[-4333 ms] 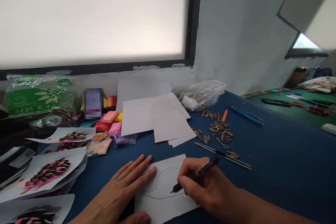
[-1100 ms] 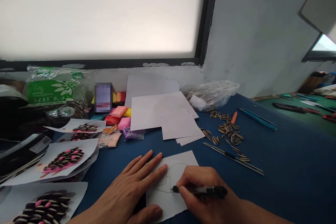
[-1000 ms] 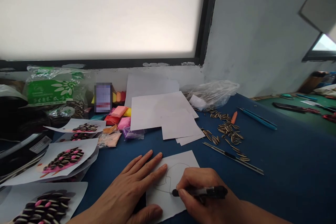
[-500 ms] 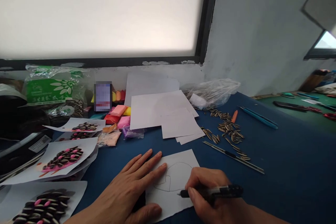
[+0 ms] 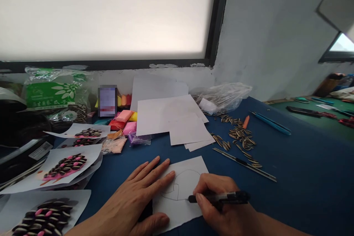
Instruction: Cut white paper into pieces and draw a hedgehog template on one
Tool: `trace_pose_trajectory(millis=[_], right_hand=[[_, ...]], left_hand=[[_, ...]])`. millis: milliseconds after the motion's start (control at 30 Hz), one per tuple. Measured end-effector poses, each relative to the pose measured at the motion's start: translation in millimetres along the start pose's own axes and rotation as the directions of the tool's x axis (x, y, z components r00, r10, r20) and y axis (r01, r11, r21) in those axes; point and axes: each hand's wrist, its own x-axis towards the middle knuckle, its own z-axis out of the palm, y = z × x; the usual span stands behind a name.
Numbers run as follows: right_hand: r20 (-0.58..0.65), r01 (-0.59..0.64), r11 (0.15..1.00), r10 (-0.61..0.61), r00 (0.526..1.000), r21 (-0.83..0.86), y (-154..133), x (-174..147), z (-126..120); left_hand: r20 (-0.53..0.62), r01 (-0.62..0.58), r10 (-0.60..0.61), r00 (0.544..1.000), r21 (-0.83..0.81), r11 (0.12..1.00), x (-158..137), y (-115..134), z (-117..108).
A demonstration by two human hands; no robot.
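Note:
A small white sheet of paper (image 5: 177,215) lies on the blue table, with a curved outline drawn on it in thin dark line. My left hand (image 5: 141,191) rests flat across the sheet's left side, its fingers stretched out and slightly spread. In my right hand (image 5: 221,199) is a black pen (image 5: 233,197), pinched between thumb and fingers and slanting to the right. The pen's tip meets the paper at the lower part of the outline. The right hand covers the sheet's right edge and part of the drawing.
Sunflower seeds (image 5: 243,138), an orange stick (image 5: 246,121), a craft knife (image 5: 245,164) and blue tweezers (image 5: 271,122) lie to the right. Blank sheets (image 5: 166,116) are behind. At left are seed-covered picture cards (image 5: 66,166), colourful clay packs (image 5: 124,116) and a green-printed bag (image 5: 55,92).
My right hand and the pen have shifted slightly left and up, bringing the tip onto the lower outline. My left hand stays in place on the paper.

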Motion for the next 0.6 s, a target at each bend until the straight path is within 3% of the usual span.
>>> trace_pose_trajectory(millis=[333,600], right_hand=[[0.039,-0.02,1.0,0.02,0.999,-0.019,-9.6,1.0,-6.9],[-0.045,0.003,1.0,-0.003,0.999,0.003,-0.7,1.9,-1.7]], left_hand=[[0.019,0.012,-0.012,1.0,0.002,1.0,-0.5,0.9,-0.3],[0.013,0.005,-0.005,1.0,0.006,1.0,0.0,-0.8,0.6]])
